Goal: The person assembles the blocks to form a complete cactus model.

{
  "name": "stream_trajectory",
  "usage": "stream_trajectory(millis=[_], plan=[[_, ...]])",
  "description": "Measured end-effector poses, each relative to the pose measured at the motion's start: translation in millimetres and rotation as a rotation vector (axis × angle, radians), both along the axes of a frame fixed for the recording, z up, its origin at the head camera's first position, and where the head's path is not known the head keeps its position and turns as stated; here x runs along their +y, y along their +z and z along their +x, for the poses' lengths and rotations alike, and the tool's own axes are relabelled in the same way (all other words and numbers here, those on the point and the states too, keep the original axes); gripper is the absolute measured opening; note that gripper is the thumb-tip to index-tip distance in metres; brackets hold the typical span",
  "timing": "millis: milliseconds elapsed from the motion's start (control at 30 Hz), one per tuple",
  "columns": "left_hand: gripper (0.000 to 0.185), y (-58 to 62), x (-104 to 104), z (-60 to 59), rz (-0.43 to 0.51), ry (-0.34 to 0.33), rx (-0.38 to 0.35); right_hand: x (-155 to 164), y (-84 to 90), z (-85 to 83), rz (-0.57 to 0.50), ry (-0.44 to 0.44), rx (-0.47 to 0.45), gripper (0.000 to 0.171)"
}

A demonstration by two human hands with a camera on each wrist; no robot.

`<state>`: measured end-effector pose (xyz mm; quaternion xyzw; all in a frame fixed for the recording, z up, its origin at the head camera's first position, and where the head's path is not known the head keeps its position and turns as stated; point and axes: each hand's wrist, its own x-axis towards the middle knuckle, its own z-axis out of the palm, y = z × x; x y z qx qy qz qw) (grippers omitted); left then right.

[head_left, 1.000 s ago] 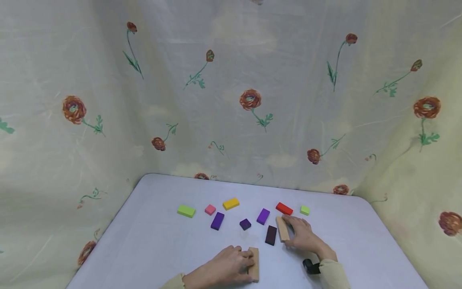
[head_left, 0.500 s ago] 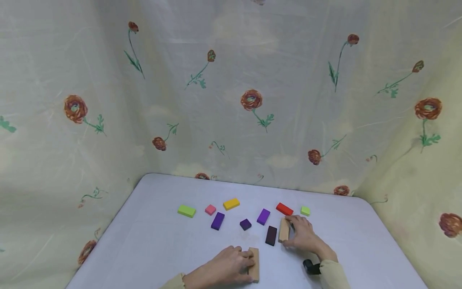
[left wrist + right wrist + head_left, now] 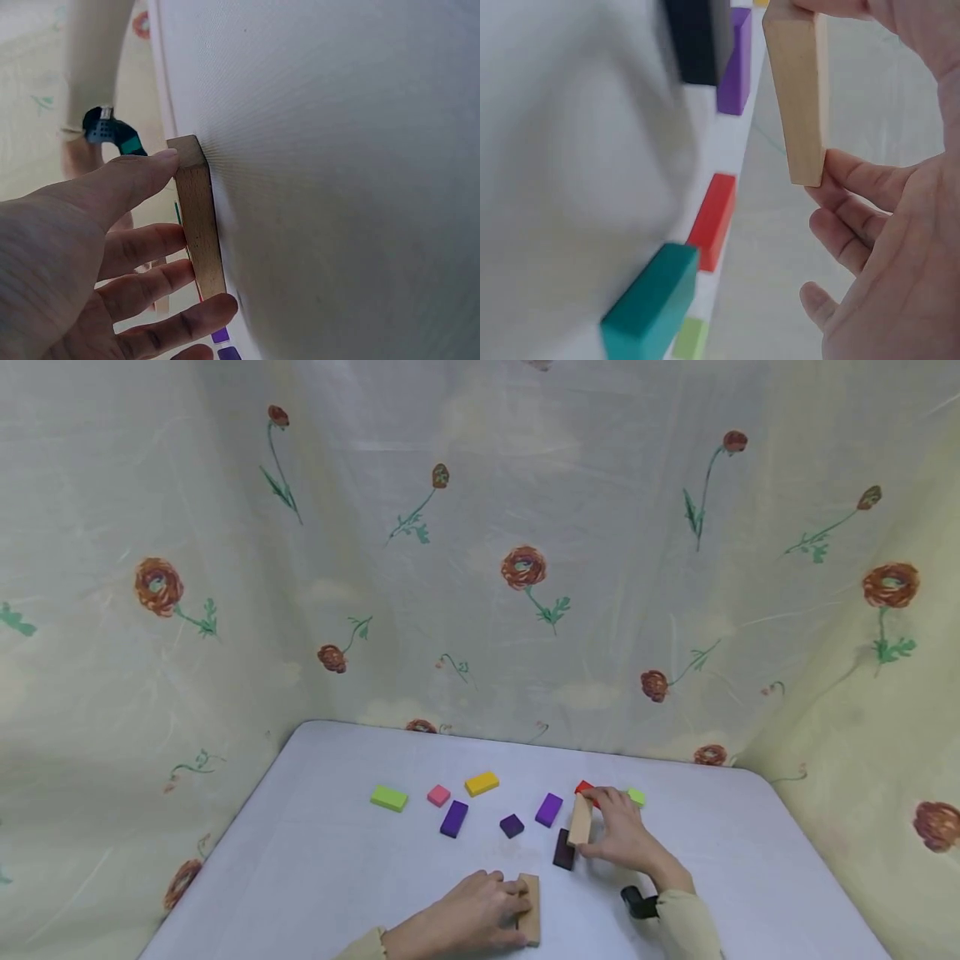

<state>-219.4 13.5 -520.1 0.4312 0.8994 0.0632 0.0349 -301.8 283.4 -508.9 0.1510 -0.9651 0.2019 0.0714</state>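
Red block (image 3: 584, 788) mostly hidden behind right hand (image 3: 624, 838).

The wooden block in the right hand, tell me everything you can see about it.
The wooden block is a plain, pale, unpainted rectangular bar with visible grain and squared ends. The right hand pinches it by its two ends and holds it lifted off the white table, above the dark purple block, with only that hand touching it.
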Motion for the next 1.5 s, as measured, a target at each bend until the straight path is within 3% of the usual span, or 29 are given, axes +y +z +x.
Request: stream_trajectory(millis=[367,600,1033,1500], plan=[[0.046,-0.1,0.3,-0.1,-0.004,-0.006,-0.021,-30.1,9.6,-8.4,0.044,0.088,0.001,0.085],[0.047,0.8,-1.1,-1.3,0.003,-0.031,0.024,-47.5,3.9,-9.8,0.104,0.164,0.000,0.084],[0.048,-3.1,-2.5,-4.0,0.028,-0.035,-0.009,-63.8,-10.2,-8.9,0.192,0.169,-0.118,0.080],[0.051,-4.2,-5.3,-5.6,0.084,-0.058,-0.025,-65.5,-10.1,-4.1,0.200,0.211,-0.147,0.085]])
